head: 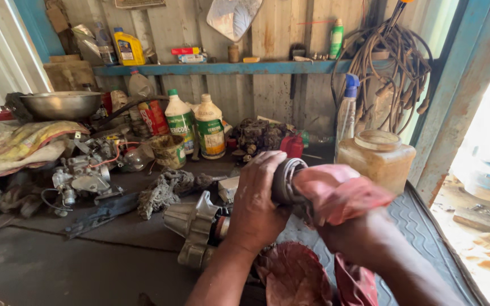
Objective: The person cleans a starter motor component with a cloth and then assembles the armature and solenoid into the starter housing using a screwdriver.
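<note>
Head view: we note the left hand (pixel 256 204) clenched around a grey metal motor part (pixel 211 224), held just above the dark worktop (pixel 58 266). The right hand (pixel 347 226) grips a pink rag (pixel 336 192) pressed on the part's round end. Behind the rag stands an amber plastic jar (pixel 376 158).

You faced a wall of weathered wooden planks (pixel 279 39) inside a cramped workshop. A blue-painted shelf (pixel 222 68) ran across it, crowded with bottles and tins, and a tangle of hoses (pixel 392 62) hung at its right end. A dark, grimy workbench (pixel 41 266) stretched below. To your right, a chipped blue door frame (pixel 460 96) let in hard daylight.
</note>
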